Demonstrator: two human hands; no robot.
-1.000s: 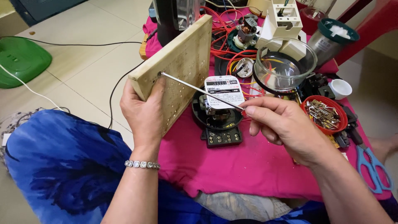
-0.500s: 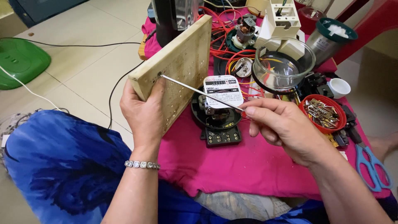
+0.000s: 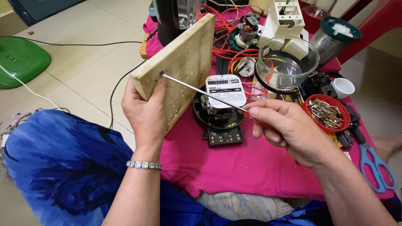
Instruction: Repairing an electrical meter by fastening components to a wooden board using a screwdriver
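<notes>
My left hand (image 3: 146, 115) grips the lower corner of a wooden board (image 3: 184, 62) full of small holes and holds it up on edge over the pink cloth (image 3: 234, 163). My right hand (image 3: 289, 129) is closed on the red handle of a screwdriver (image 3: 201, 91). Its thin metal shaft reaches left, and the tip sits against the board near its lower left corner. Under the shaft lies an opened electric meter (image 3: 222, 109) with a black round base and a white dial plate.
A clear glass dome (image 3: 284, 62), a small motor (image 3: 247, 33) with red wires, a white plastic housing (image 3: 284, 21), a red bowl of screws (image 3: 326, 113), a white cup (image 3: 343, 88) and blue scissors (image 3: 377, 167) crowd the cloth. A green lid (image 3: 19, 60) and cables lie on the tiled floor.
</notes>
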